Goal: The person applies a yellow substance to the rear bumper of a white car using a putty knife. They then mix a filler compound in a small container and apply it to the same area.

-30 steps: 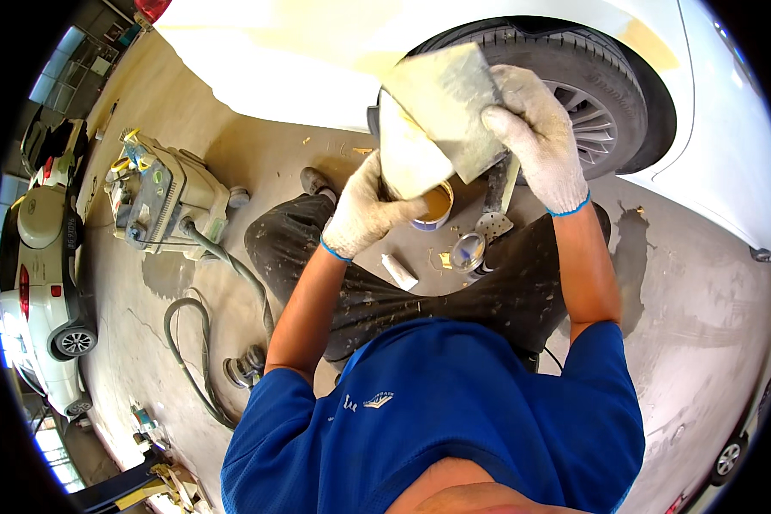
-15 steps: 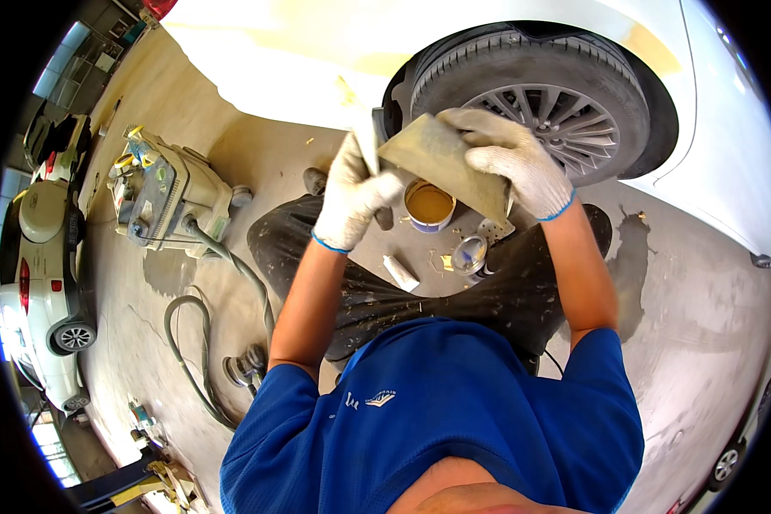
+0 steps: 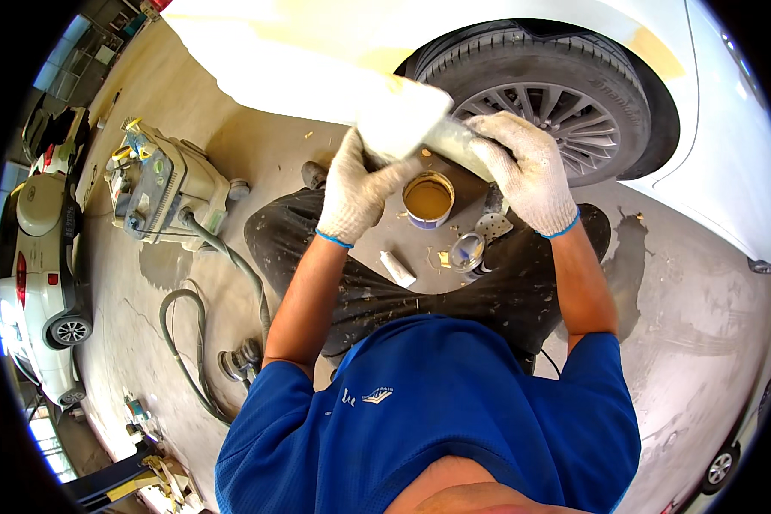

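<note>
In gloves with blue cuffs, my left hand [image 3: 351, 193] grips a white flat spreader [image 3: 407, 116], its broad face showing. My right hand [image 3: 527, 176] is closed on a greyish flat plate [image 3: 457, 141], seen at a slant. The spreader's far end overlaps or touches the plate's left end. Below both sits an open can [image 3: 428, 225] with tan paste inside. A white tube [image 3: 397, 269] lies on the floor, and a small clear round container [image 3: 467, 254] and a perforated pad [image 3: 493, 226] are by my right leg.
Ahead stands a white car body [image 3: 308, 73] with tan patches and a wheel [image 3: 544, 116]. At left are a wheeled dust extractor [image 3: 167, 193], its hose [image 3: 236, 270], a sander [image 3: 242, 361] and a parked white car [image 3: 34, 321]. My dark-trousered legs [image 3: 291, 236] flank the can.
The white spreader has turned from edge-on to broad face and swung right onto the plate's end. The plate has tilted, showing a narrower face. Both hands keep their hold.
</note>
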Tool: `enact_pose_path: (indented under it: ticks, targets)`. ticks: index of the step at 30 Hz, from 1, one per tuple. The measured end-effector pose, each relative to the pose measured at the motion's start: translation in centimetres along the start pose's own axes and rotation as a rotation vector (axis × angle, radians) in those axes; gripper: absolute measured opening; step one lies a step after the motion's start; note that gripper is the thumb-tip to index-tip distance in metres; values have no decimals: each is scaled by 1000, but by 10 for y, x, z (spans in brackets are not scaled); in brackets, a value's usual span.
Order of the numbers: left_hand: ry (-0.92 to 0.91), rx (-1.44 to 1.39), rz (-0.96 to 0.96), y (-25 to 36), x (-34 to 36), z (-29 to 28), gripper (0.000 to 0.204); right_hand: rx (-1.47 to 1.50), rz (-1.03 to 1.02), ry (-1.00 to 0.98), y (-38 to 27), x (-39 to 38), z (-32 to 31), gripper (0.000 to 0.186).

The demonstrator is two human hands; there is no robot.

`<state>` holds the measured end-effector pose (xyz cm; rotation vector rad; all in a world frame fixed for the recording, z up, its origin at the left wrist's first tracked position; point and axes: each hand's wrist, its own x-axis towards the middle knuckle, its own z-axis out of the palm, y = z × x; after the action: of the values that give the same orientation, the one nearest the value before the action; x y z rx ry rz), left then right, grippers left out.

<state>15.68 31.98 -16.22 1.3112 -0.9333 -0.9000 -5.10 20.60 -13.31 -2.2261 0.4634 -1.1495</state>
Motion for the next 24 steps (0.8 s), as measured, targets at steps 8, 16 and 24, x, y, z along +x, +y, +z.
enact_pose_path:
  ticks: [8, 16, 24]
  targets:
    - [92, -66, -102, 0, -6, -15, 40, 223, 286, 162, 14, 0, -10, 17]
    - [-106, 327, -110, -12, -12, -3, 60, 253, 240, 142, -4, 0, -1, 19]
    - [48, -176, -109, 6, -5, -11, 40, 39, 178, 6, 1, -2, -5, 24]
